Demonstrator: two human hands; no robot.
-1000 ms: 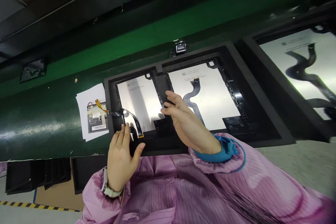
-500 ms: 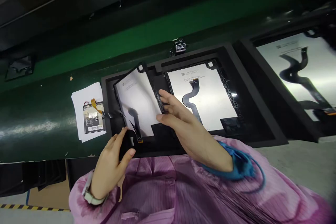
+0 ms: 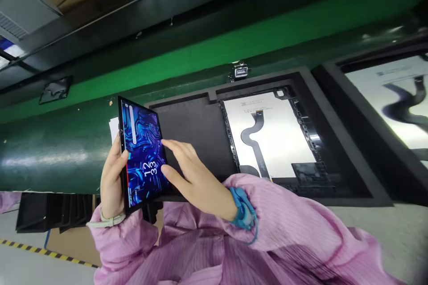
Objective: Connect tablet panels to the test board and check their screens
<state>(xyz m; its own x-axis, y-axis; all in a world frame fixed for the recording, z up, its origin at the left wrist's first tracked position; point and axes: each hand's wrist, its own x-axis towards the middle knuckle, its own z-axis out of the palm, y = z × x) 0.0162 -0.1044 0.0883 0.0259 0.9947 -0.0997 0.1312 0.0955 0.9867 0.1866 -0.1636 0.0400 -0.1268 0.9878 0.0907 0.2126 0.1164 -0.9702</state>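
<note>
A lit tablet screen [image 3: 143, 151], showing blue swirls and a clock, is held up and tilted at the left end of the foam tray [image 3: 197, 131]. My left hand [image 3: 113, 178] grips its left edge. My right hand [image 3: 197, 178] holds the right edge between thumb and fingers. In the tray's right recess lies a second screen panel [image 3: 281, 136], silver back up, with a black curved ribbon cable [image 3: 252, 136] on it. White paper [image 3: 114, 128] shows only in part behind the held screen, and whatever lies on it is hidden.
A small counter device [image 3: 240, 71] sits behind the tray. Another tray with a silver panel [image 3: 391, 98] is at the right. A dark wrapped item [image 3: 55, 90] lies on the green bench [image 3: 50, 151] at the left. Black trays [image 3: 40, 213] are below the bench edge.
The left panel has been lifted from its recess and turned, so its lit front now faces the camera. Both hands have moved left with it, and the view has shifted.
</note>
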